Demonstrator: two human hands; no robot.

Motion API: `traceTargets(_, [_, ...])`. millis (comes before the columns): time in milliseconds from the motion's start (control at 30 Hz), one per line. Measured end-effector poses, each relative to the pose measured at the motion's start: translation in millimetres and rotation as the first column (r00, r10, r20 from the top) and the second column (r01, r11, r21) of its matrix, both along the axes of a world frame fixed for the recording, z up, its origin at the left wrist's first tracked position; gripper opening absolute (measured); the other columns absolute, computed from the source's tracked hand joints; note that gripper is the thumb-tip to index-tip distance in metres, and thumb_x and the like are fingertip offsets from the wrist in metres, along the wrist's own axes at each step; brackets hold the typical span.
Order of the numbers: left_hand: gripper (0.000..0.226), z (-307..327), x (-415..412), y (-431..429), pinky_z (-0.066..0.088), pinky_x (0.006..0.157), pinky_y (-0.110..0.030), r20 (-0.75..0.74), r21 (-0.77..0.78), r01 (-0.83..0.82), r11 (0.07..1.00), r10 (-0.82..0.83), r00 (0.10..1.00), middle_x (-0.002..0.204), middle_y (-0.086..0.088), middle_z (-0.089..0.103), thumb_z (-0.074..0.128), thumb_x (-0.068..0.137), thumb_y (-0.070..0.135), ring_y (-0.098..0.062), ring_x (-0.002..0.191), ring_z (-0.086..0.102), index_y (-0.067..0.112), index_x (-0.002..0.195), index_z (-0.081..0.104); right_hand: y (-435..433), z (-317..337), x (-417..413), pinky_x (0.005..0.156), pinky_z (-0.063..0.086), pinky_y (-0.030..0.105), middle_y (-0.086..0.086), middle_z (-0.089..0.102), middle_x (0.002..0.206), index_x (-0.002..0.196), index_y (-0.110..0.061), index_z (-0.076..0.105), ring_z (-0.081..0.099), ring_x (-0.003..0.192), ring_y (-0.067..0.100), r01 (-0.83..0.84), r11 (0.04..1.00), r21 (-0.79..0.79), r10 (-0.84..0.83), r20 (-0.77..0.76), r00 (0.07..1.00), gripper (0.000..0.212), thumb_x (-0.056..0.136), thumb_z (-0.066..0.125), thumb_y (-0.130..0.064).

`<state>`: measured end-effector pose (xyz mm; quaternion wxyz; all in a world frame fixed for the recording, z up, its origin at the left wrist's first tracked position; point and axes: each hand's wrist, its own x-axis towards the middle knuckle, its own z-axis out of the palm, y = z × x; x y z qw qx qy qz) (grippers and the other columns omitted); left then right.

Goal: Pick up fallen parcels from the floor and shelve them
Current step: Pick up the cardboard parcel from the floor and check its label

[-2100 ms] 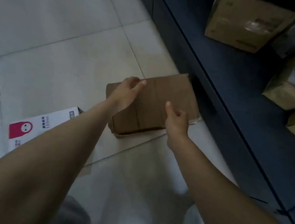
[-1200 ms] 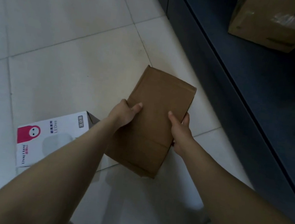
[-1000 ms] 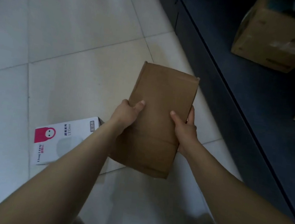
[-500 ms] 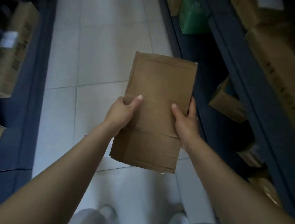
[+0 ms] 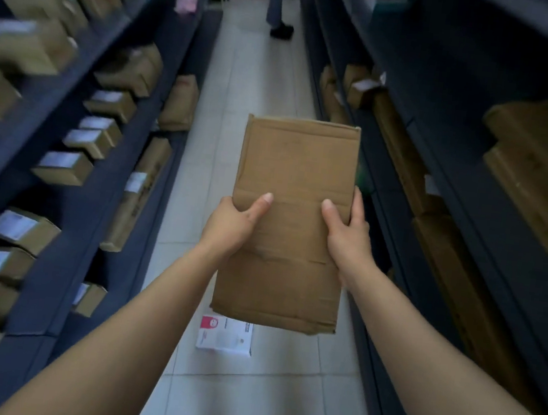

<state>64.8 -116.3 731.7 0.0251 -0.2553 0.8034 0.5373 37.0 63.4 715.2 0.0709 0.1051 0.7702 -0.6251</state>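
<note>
A flat brown cardboard parcel (image 5: 294,182) is held up in front of me over the aisle, long side pointing away. My left hand (image 5: 230,224) grips its left edge with the thumb on top. My right hand (image 5: 347,235) grips its right edge the same way. Below the brown parcel, a white parcel with a pink figure printed on it (image 5: 225,336) lies on the tiled floor (image 5: 243,83), partly hidden by the brown one.
Dark blue shelving (image 5: 87,57) with several labelled brown boxes lines the left. Dark shelves (image 5: 448,180) with long cardboard boxes line the right. A person's legs (image 5: 280,8) stand at the far end of the narrow aisle.
The brown parcel came up off the floor and turned lengthwise in both hands. My view rose from the floor to the whole aisle, and the white parcel stayed on the tiles.
</note>
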Motion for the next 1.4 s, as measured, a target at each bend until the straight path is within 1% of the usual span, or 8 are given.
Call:
traceTargets(200, [0.096,92,15,-8,0.041,0.106,-0.048,-0.149,-0.055,-0.080,0.995,0.071,0.986,0.145,-0.011,0.047,0.059,0.077,0.069,-0.032,0.129,0.048,0.009,0.146,0.031,-12,99,5,0.100,0.040,0.043,0.010,0.023,0.153,0.153,-0.047,0.008,0.043,0.123,0.025,-0.067,0.998,-0.008,0.066,-0.134,0.989,0.074,0.094,0.052,-0.054])
traceTargets(367, [0.096,134,33,-13,0.041,0.098,-0.039,-0.266,-0.089,-0.122,0.989,0.094,0.959,0.146,-0.011,0.046,0.062,0.077,0.066,-0.032,0.128,0.048,0.008,0.146,0.027,-24,138,14,0.112,0.034,0.051,0.010,0.011,0.164,0.157,-0.029,-0.002,0.030,0.143,0.034,-0.055,0.998,0.017,0.057,-0.163,0.985,0.090,0.092,0.054,-0.056])
traceTargets(500, [0.092,155,42,-15,0.039,0.091,-0.035,-0.318,-0.124,-0.166,0.978,0.119,0.941,0.144,-0.010,0.046,0.062,0.078,0.064,-0.031,0.127,0.048,0.009,0.144,0.029,-32,158,16,0.111,0.038,0.051,0.011,0.029,0.159,0.155,-0.011,0.021,0.039,0.139,0.031,-0.068,0.997,-0.020,0.065,-0.122,0.990,0.091,0.087,0.056,-0.061])
traceTargets(600, [0.091,164,46,-20,0.042,0.092,-0.037,-0.338,-0.144,-0.216,0.966,0.157,0.928,0.141,-0.010,0.050,0.060,0.078,0.067,-0.032,0.125,0.050,0.010,0.144,0.032,-32,166,18,0.105,0.046,0.046,0.008,0.051,0.145,0.150,-0.016,0.035,0.053,0.125,0.025,-0.142,0.984,-0.111,0.122,-0.169,0.978,0.080,0.087,0.061,-0.057])
traceTargets(733, [0.082,168,51,-25,0.038,0.082,-0.030,-0.402,-0.100,-0.285,0.953,0.223,0.888,0.137,-0.008,0.053,0.064,0.079,0.061,-0.030,0.120,0.053,0.011,0.138,0.036,-31,174,16,0.105,0.046,0.049,0.005,0.045,0.149,0.155,-0.027,0.021,0.052,0.126,0.025,-0.258,0.960,-0.108,0.233,-0.201,0.952,0.088,0.085,0.061,-0.062])
traceTargets(967, [0.077,175,55,-33,0.041,0.085,-0.034,-0.425,-0.061,-0.328,0.943,0.273,0.863,0.134,-0.009,0.054,0.065,0.079,0.058,-0.031,0.118,0.054,0.011,0.134,0.040,-35,186,16,0.072,0.052,0.028,0.000,0.055,0.132,0.150,-0.035,0.027,0.060,0.104,0.013,-0.325,0.926,-0.192,0.285,-0.209,0.936,0.076,0.086,0.057,-0.063])
traceTargets(1100, [0.081,178,57,-43,0.045,0.093,-0.040,-0.405,-0.045,-0.350,0.936,0.303,0.863,0.135,-0.009,0.054,0.064,0.078,0.062,-0.031,0.119,0.054,0.011,0.136,0.039,-42,192,18,0.073,0.052,0.032,-0.004,0.057,0.123,0.148,-0.040,0.028,0.061,0.103,0.015,-0.345,0.917,-0.198,0.304,-0.212,0.929,0.074,0.085,0.055,-0.067])
traceTargets(1400, [0.076,184,58,-51,0.045,0.095,-0.048,-0.394,-0.244,-0.398,0.884,0.285,0.874,0.140,-0.015,0.044,0.056,0.085,0.060,-0.037,0.121,0.050,0.006,0.135,0.033,-54,186,24,0.085,0.052,0.039,0.005,0.049,0.141,0.154,-0.039,0.013,0.058,0.112,0.023,-0.400,0.894,-0.203,0.366,-0.184,0.912,0.090,0.084,0.064,-0.059])
